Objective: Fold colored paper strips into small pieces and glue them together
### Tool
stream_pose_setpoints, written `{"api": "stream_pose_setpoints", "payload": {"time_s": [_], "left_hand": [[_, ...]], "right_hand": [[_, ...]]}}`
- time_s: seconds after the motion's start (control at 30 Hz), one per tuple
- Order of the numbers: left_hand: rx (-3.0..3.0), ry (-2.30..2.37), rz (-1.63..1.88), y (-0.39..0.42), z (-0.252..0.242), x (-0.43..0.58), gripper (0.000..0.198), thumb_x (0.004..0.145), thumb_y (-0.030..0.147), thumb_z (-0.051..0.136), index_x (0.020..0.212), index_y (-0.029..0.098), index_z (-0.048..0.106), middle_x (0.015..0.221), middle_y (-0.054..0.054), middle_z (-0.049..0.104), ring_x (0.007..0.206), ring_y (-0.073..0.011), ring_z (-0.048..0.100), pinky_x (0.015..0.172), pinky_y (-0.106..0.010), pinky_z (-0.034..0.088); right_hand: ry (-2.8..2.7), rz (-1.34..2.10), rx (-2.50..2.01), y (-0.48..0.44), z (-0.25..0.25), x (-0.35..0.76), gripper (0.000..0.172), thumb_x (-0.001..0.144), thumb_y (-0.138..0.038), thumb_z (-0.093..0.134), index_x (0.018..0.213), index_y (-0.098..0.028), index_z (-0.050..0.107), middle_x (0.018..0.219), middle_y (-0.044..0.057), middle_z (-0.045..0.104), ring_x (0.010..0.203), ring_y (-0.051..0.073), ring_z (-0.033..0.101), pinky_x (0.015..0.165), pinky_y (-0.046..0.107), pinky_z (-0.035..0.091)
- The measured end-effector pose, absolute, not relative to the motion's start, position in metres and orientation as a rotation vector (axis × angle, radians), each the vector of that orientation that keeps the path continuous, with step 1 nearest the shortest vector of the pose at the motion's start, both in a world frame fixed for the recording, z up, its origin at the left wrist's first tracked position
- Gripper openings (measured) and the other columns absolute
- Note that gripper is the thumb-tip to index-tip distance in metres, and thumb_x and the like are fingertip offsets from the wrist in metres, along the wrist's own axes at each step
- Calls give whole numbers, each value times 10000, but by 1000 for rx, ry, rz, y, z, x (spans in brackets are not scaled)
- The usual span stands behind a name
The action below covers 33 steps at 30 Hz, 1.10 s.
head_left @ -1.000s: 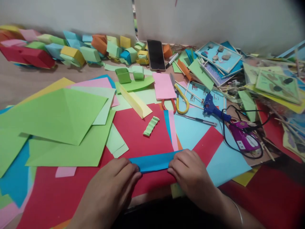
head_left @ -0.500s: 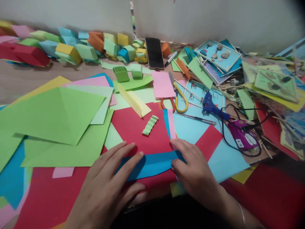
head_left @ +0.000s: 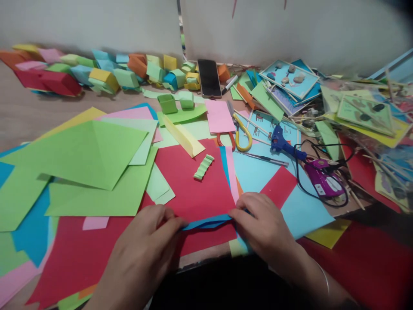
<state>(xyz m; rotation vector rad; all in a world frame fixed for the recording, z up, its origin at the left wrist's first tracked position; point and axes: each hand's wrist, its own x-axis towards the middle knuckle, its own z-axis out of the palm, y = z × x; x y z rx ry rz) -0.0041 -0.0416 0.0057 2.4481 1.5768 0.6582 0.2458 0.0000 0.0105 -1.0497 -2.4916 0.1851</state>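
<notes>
A blue paper strip (head_left: 208, 222), folded lengthwise, spans the gap between my two hands above red paper (head_left: 196, 198). My left hand (head_left: 148, 241) pinches its left end between thumb and fingers. At the other end, my right hand (head_left: 261, 224) grips the strip the same way. Just beyond the strip lies a small pleated green paper piece (head_left: 204, 167). A folded yellow paper strip (head_left: 183, 137) rests further back. Near my right hand, the edges of a pink strip (head_left: 231, 172) show at the red paper's side.
Green sheets (head_left: 93, 155) overlap at left. Scissors (head_left: 241, 133), a pen (head_left: 264, 158), a blue glue gun (head_left: 285, 144) and a purple power adapter (head_left: 322, 178) with a looped cord lie right. A phone (head_left: 209, 78) leans behind, beside a row of folded paper pieces (head_left: 103, 79).
The blue strip was lying flat under my spread left fingers; now it is folded narrow and lifted on edge. Both hands have closed on its ends. The camera view has shifted slightly.
</notes>
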Motion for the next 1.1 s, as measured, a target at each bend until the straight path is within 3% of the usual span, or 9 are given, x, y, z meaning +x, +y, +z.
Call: {"api": "stream_pose_setpoints", "payload": {"time_s": [0.1, 0.27, 0.43, 0.5, 0.6, 0.8, 0.9, 1.1], "left_hand": [[2297, 1631, 673, -45, 12, -4, 278, 982, 307, 411, 825, 218, 622, 762, -32, 680, 600, -160, 650, 497, -238, 502], [2155, 1645, 726, -51, 14, -11, 270, 977, 441, 473, 863, 260, 638, 682, 48, 729, 535, -116, 675, 494, -165, 504], [2094, 1752, 631, -51, 9, -16, 305, 970, 396, 467, 770, 244, 642, 565, 59, 668, 429, -104, 604, 409, -166, 440], [2107, 1796, 651, -49, 9, -15, 356, 971, 395, 435, 723, 232, 632, 598, 31, 668, 473, -120, 621, 435, -183, 460], [2141, 1807, 679, -46, 14, -17, 386, 963, 416, 422, 693, 230, 626, 659, -4, 676, 547, -149, 641, 479, -213, 488], [2143, 1737, 533, -26, 35, -32, 233, 897, 409, 499, 846, 281, 686, 633, 39, 703, 450, -134, 597, 424, -207, 428], [2099, 1791, 401, -3, 42, -34, 283, 849, 378, 448, 688, 249, 641, 502, 26, 628, 404, -152, 555, 403, -229, 371], [2037, 1780, 196, 37, 42, -34, 250, 816, 327, 439, 661, 237, 613, 458, 9, 586, 401, -158, 524, 436, -241, 324]], "right_hand": [[-2556, 201, -1062, -2, 12, 250, 244, 942, -61, 450, 793, -161, 615, 894, 64, 664, 803, 169, 531, 702, 315, 322], [-2583, 211, -1126, 1, 15, 255, 249, 951, -113, 460, 746, -171, 588, 666, 12, 574, 639, 153, 447, 659, 316, 270], [-2544, 419, -1208, 8, 12, 258, 176, 975, -183, 477, 858, -170, 609, 748, 28, 603, 689, 169, 498, 648, 295, 299], [-2520, 508, -1245, 9, 11, 260, 154, 978, -188, 480, 894, -165, 607, 784, 39, 618, 720, 173, 526, 647, 284, 318], [-2551, 553, -1232, 13, 18, 262, 157, 975, -198, 495, 859, -172, 598, 755, 27, 613, 686, 160, 526, 623, 272, 321], [-2802, 516, -1188, 47, 45, 253, 147, 890, -134, 560, 752, -184, 566, 672, -8, 578, 594, 123, 477, 547, 266, 244], [-2869, 553, -1244, 73, 44, 242, 171, 871, -122, 565, 712, -186, 560, 607, -22, 525, 549, 110, 428, 529, 266, 210], [-2893, 420, -1268, 103, 21, 230, 86, 880, -120, 548, 933, -167, 599, 696, 24, 630, 546, 117, 434, 548, 278, 206]]}}
